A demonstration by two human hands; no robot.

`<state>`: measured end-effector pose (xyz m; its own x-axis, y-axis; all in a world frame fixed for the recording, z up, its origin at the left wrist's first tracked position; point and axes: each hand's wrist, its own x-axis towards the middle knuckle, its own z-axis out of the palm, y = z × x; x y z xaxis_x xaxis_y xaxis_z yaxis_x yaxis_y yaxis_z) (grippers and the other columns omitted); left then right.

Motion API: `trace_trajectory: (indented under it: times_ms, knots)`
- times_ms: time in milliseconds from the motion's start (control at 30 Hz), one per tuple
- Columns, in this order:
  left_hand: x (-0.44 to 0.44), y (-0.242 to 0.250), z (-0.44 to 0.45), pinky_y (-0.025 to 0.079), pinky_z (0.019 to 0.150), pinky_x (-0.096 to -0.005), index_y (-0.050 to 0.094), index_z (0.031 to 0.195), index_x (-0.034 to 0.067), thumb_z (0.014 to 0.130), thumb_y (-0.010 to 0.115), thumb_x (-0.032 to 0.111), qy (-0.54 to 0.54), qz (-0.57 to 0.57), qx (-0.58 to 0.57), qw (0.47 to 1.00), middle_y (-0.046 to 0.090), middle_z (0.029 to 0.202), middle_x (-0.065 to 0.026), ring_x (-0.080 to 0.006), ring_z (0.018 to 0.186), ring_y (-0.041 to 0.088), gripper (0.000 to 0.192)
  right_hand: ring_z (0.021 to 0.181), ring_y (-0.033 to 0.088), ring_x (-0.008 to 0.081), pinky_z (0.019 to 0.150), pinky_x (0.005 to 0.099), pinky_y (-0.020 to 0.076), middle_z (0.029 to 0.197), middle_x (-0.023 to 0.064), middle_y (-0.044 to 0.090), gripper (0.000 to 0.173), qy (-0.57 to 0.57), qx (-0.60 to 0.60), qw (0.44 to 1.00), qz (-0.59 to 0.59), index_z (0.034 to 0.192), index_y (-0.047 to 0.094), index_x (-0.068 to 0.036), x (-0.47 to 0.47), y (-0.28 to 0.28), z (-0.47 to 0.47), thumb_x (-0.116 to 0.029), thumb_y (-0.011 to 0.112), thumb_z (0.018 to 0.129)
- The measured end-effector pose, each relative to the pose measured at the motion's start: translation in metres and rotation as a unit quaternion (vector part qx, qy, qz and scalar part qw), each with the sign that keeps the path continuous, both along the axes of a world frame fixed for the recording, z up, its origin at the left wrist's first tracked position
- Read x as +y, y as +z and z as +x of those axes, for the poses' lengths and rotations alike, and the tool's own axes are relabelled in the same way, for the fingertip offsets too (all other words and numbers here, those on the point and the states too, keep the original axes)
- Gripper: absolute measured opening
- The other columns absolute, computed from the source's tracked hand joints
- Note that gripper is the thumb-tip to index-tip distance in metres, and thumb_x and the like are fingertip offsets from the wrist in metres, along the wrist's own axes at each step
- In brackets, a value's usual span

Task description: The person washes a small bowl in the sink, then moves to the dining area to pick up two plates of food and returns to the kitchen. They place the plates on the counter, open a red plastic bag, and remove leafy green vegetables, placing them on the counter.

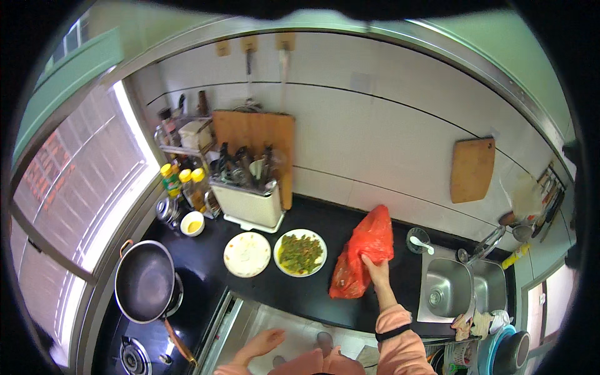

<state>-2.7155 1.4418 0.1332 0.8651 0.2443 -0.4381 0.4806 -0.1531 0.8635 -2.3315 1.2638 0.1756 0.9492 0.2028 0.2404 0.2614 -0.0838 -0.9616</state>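
My right hand (376,272) is closed on the gathered side of a red plastic bag (355,268) at the black countertop, right of the middle. What the bag holds is hidden. Away from the counter, my left hand (265,341) hangs low over the floor, holding nothing, its fingers loosely curled together. Left of the bag stands a white plate of chopped green food (300,253). Beside it is a patterned white plate (247,254) with no food on it.
A wok (145,281) sits on the hob at the left. Behind the plates stand a white utensil and knife holder (246,206), a wooden cutting board (287,154) and seasoning bottles (199,187). Right of the bag are a glass with a white spoon (418,240) and a double steel sink (445,286).
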Motion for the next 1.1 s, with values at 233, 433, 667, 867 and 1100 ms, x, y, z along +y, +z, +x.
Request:
trace_trajectory:
  times_ms: [233, 433, 667, 867, 1100]
  knots:
    - [-0.069, 0.069, 0.277, 0.046, 0.091, -0.0368, 0.007, 0.144, -0.006, 0.077, 0.072, 0.013, 0.125, 0.114, -0.309, 0.936, 0.031, 0.136, -0.0268, -0.0344, 0.116, 0.044, 0.095, 0.084, 0.064, 0.0252, 0.074, 0.0346, 0.0507, 0.094, 0.0170, 0.065, 0.028, 0.098, -0.132, 0.982, -0.097, 0.110, 0.053, 0.003, 0.007, 0.060, 0.007, -0.001, 0.059, 0.084]
    - [-0.102, 0.079, 0.333, 0.051, 0.074, -0.0335, 0.062, 0.109, 0.002, 0.083, 0.055, 0.003, 0.256, 0.057, -0.309, 0.914, 0.068, 0.091, -0.0174, -0.0253, 0.084, 0.067, 0.027, 0.085, 0.059, 0.0358, 0.072, 0.0416, 0.0478, 0.090, 0.0159, 0.058, 0.029, 0.094, -0.260, 0.949, -0.152, 0.103, 0.058, -0.003, -0.025, 0.135, -0.015, -0.001, 0.058, 0.075]
    - [-0.117, 0.134, 0.327, 0.049, 0.082, -0.0331, 0.061, 0.109, -0.001, 0.088, 0.049, 0.002, 0.105, 0.052, -0.349, 0.930, 0.067, 0.101, -0.0160, -0.0225, 0.096, 0.064, 0.024, 0.078, 0.056, 0.0307, 0.066, 0.0396, 0.0462, 0.082, 0.0113, 0.055, 0.023, 0.021, -0.322, 0.933, -0.157, 0.096, 0.062, -0.005, -0.064, 0.190, -0.039, -0.002, 0.062, 0.073]
    - [-0.125, 0.158, 0.341, 0.045, 0.090, -0.0305, 0.059, 0.115, 0.001, 0.088, 0.041, -0.006, 0.041, -0.103, -0.325, 0.939, 0.064, 0.110, -0.0087, -0.0175, 0.103, 0.058, 0.034, 0.086, 0.059, 0.0321, 0.075, 0.0403, 0.0481, 0.092, 0.0142, 0.058, 0.024, -0.016, -0.273, 0.944, -0.186, 0.103, 0.058, -0.003, -0.095, 0.194, -0.051, -0.005, 0.062, 0.080]
    - [-0.086, 0.128, 0.344, 0.044, 0.096, -0.0334, 0.053, 0.122, 0.000, 0.082, 0.041, -0.011, 0.013, -0.314, -0.250, 0.916, 0.061, 0.116, -0.0094, -0.0200, 0.107, 0.058, 0.043, 0.094, 0.062, 0.0298, 0.080, 0.0342, 0.0514, 0.108, 0.0198, 0.056, 0.025, -0.243, -0.234, 0.935, -0.106, 0.105, 0.050, 0.003, -0.146, 0.152, -0.039, 0.005, 0.059, 0.082]
